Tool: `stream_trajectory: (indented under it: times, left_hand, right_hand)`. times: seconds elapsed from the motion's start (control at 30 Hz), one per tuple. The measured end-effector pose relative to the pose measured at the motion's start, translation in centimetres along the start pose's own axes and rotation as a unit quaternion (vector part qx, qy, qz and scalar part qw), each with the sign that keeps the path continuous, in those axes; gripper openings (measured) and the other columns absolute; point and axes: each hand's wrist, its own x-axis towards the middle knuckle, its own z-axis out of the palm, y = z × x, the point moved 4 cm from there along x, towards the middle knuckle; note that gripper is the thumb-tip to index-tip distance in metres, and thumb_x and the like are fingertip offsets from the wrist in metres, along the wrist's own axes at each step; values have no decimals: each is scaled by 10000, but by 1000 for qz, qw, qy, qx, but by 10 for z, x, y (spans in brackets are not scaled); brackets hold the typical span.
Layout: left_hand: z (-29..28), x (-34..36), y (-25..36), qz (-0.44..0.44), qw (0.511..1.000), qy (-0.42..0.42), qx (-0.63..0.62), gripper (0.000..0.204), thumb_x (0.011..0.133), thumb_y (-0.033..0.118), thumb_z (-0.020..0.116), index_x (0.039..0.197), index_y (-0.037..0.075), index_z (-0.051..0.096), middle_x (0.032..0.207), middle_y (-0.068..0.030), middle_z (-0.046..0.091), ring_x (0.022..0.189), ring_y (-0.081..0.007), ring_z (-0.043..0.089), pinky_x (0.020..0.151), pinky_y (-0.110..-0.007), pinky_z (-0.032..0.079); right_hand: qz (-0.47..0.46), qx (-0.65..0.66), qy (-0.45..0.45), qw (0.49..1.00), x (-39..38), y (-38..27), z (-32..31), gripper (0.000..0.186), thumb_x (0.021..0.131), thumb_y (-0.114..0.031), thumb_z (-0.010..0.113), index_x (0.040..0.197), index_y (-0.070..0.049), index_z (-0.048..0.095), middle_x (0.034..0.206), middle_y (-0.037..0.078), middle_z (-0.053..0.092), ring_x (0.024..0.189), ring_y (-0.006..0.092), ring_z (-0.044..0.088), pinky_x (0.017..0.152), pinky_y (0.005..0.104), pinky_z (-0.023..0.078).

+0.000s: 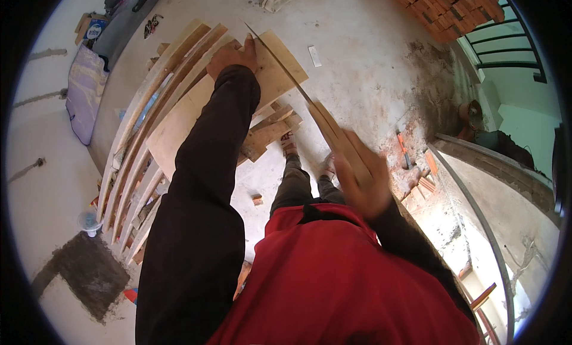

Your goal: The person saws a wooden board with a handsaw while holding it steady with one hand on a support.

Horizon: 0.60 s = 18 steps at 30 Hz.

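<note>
While 1 hand (362,178) grips a saw (322,118), a tub (90,221) sits near planks (143,92).

Near-black long sleeves (199,184) end at the wrists of bare hands (233,59); behind these, a red top (339,279); between them, dark trousers (293,186), strapped footwear (288,144).

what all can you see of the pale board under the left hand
The pale board is flat, light tan and wood-like, with straight edges. It lies diagonally over timber planks, one end toward the picture's upper right. The left hand rests on it, and the dark sleeve hides part of its middle. A narrow blade crosses its right end; whether they touch is unclear.
</note>
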Motion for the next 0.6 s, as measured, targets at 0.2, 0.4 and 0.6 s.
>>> stream_trajectory:
  times: [0.2,0.4,0.6]
  left_hand:
    - [1,0,-8,-15,1000,2,-5,561,891,646,532,1071,172,773,1071,-82,745,1077,-275,677,937,-427,472]
    - [5,3,11,6,1000,-11,4,587,898,648,517,1112,159,762,1099,-82,739,1103,-270,665,961,-438,452]
    - [-9,0,0,-24,995,-98,20,654,909,702,431,1289,229,674,1280,-96,671,1234,-285,602,1038,-443,441]
  right_hand:
    - [-1,-23,-19,1000,-17,-9,-13,426,914,-103,584,1307,53,540,911,207,695,769,260,726,658,356,547]
    - [-26,-17,35,999,57,19,26,386,924,-112,596,1278,37,556,923,236,680,777,349,708,669,366,551]
    - [-26,-22,14,999,-54,-14,-18,448,913,-76,563,1347,27,523,943,190,710,797,284,722,714,347,559]
